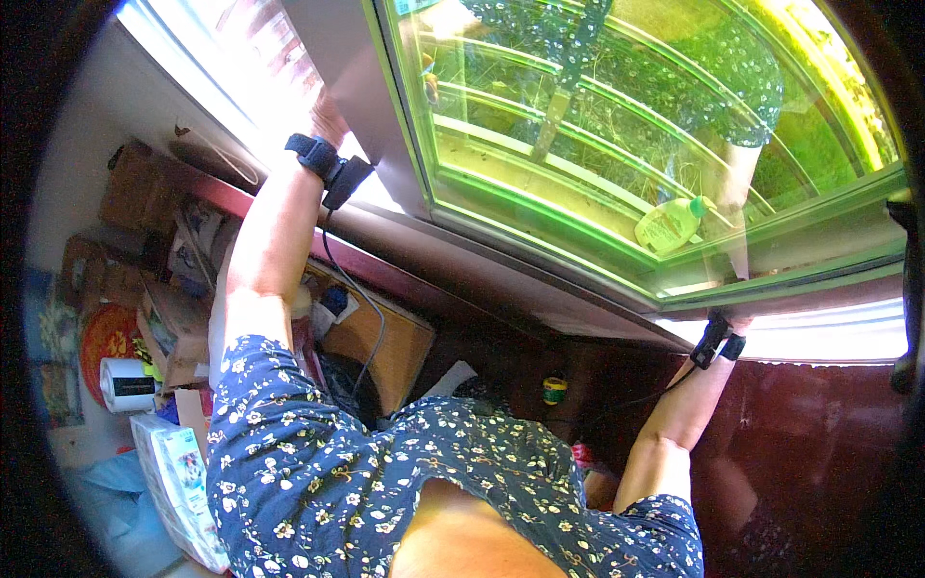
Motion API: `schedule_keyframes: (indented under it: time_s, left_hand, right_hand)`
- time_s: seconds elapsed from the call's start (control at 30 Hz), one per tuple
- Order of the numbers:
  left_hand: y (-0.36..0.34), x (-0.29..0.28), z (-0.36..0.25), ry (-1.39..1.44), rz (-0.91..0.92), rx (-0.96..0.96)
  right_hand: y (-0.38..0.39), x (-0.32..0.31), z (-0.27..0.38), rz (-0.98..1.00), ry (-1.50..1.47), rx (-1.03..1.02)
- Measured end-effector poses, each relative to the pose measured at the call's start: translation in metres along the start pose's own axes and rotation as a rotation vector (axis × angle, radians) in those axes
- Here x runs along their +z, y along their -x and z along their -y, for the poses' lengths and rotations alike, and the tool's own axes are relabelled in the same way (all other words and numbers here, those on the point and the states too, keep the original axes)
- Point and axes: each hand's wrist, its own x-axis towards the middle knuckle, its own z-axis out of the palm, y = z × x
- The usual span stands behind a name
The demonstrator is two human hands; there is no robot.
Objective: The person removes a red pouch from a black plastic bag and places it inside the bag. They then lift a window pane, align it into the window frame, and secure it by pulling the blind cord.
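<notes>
A window sash (405, 135) with a greyish-brown frame and greenish glass stands tilted in front of me. My left hand (326, 118) is at its left edge, raised high; bright light washes the fingers out. At the sash's lower right edge is my right hand (738, 325), its fingers hidden by the frame. Both wrists wear black straps with small devices and thin cables. A pale bottle with a green pump or spray top (670, 223) shows in the glass; I cannot tell whether it is behind it or mirrored. My right arm is also mirrored there.
Left below are a white roll-shaped item (128, 385), a plastic-wrapped pack (178, 482), a red round item (108, 347) and boxes. A brown board (376, 342) leans beneath the sill. A small yellow-green item (554, 390) lies near a dark red glossy surface (809, 443).
</notes>
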Motion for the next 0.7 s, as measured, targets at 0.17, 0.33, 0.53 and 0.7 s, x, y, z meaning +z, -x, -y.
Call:
schedule_keyframes:
  time_s: [0.17, 0.33, 0.53, 0.7]
  left_hand:
    - [0.013, -0.001, 0.002, -0.179, -0.035, 0.045]
    - [0.01, -0.005, 0.015, -0.276, -0.043, 0.09]
    - [0.02, -0.02, 0.008, -0.387, -0.059, 0.142]
    - [0.006, -0.033, 0.008, -0.465, -0.065, 0.168]
  right_hand:
    - [0.005, -0.019, -0.013, -0.03, 0.175, -0.088]
    - [-0.011, -0.051, -0.038, -0.016, 0.662, -0.263]
    - [-0.017, -0.094, -0.056, 0.24, 1.799, -0.829]
    - [-0.027, -0.116, -0.06, 0.295, 2.033, -0.92]
